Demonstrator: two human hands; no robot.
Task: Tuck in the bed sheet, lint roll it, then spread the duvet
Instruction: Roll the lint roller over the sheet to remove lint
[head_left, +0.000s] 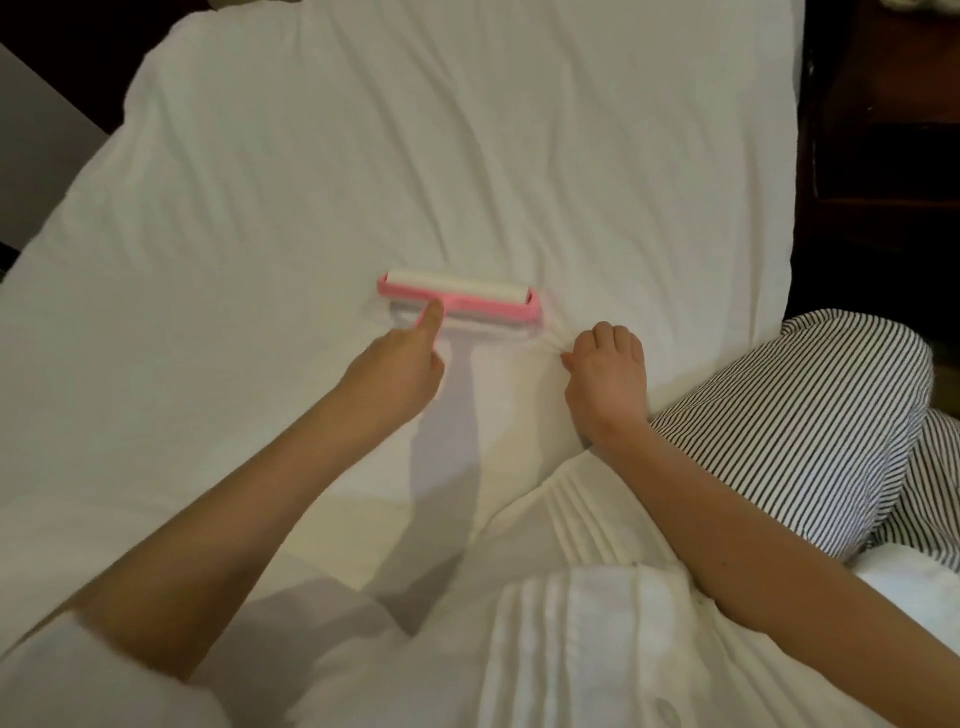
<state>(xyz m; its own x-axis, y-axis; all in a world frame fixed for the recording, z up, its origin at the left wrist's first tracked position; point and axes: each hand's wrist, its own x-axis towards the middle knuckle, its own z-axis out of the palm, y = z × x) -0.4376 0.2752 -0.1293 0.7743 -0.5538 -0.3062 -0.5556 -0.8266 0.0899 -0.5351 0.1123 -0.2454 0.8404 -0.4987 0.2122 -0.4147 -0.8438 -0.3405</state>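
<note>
As right hand pinches sheet, left hand grips one roller.

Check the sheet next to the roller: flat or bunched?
Bunched. The bed sheet gathers into small pleats where the right hand pinches it, beside the lint roller; elsewhere it lies spread with shallow creases.

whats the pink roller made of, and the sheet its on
The lint roller: the pink frame looks like moulded plastic, smooth with a slight sheen; its white drum looks matte, probably sticky paper, though that is not certain. The bed sheet: white woven cloth, likely cotton, matte; it lies in soft creases and bunches where the right hand pinches it.
</note>
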